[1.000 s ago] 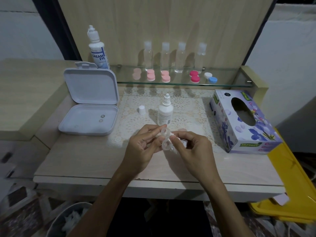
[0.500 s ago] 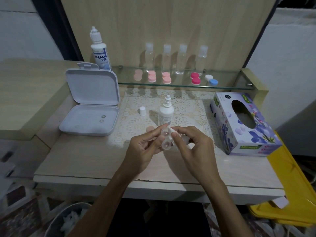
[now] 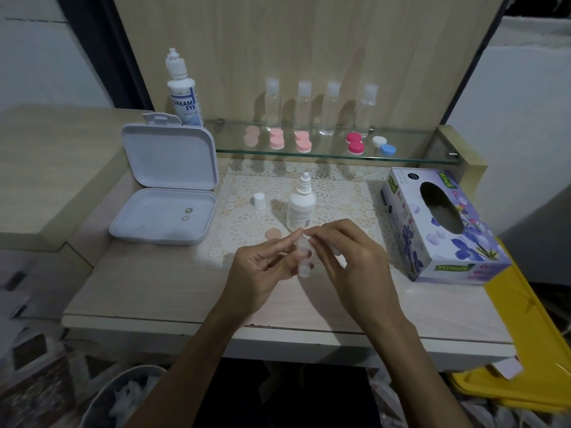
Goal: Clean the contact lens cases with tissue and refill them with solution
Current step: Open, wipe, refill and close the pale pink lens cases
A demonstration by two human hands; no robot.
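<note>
Clear lens case [image 3: 303,258], contents unclear, pinched between left hand [image 3: 262,267] and right hand [image 3: 349,257]; uncapped solution bottle [image 3: 301,205] on table [image 3: 154,288].

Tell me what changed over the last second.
Little moved. The left hand keeps holding the clear lens case, now turned more upright; the right hand keeps working tissue at its top end. The small solution bottle, its cap and the tissue box stayed put.

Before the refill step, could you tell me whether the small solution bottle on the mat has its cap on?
No, the small solution bottle shows a bare nozzle; its white cap stands beside it.
</note>
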